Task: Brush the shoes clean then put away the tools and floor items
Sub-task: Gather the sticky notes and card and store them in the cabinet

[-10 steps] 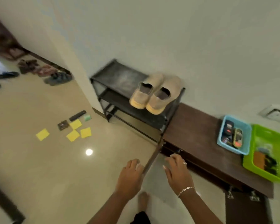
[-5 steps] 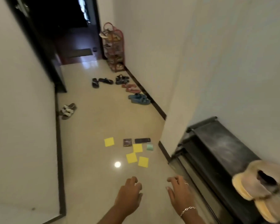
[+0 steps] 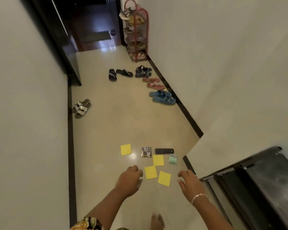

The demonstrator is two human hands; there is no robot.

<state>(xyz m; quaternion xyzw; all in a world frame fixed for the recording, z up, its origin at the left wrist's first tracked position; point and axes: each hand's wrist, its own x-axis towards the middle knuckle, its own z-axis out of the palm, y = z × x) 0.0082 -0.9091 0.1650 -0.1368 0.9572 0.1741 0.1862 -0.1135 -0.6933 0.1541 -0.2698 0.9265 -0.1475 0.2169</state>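
Observation:
Several yellow paper squares lie on the cream floor: one (image 3: 125,149) apart at the left, one (image 3: 158,160) further in, two (image 3: 150,172) (image 3: 164,178) nearest me. Among them lie a small dark packet (image 3: 146,152), a black remote (image 3: 164,151) and a small green packet (image 3: 172,159). My left hand (image 3: 129,180) hovers just left of the nearest squares, fingers loosely curled, holding nothing. My right hand (image 3: 189,184), with a bracelet, hovers to their right, fingers relaxed and empty. The beige shoes are out of view.
The black shoe rack (image 3: 263,183) stands at the lower right against the wall. Sandals and slippers (image 3: 163,97) line the right wall further down the corridor, a pair (image 3: 81,108) lies by the left wall. A red shoe stand (image 3: 136,30) is at the far end. My bare foot (image 3: 157,221) is below.
My view has swung left from the bench and rack to the corridor floor. The floor items are now closer and both hands reach out over them, empty.

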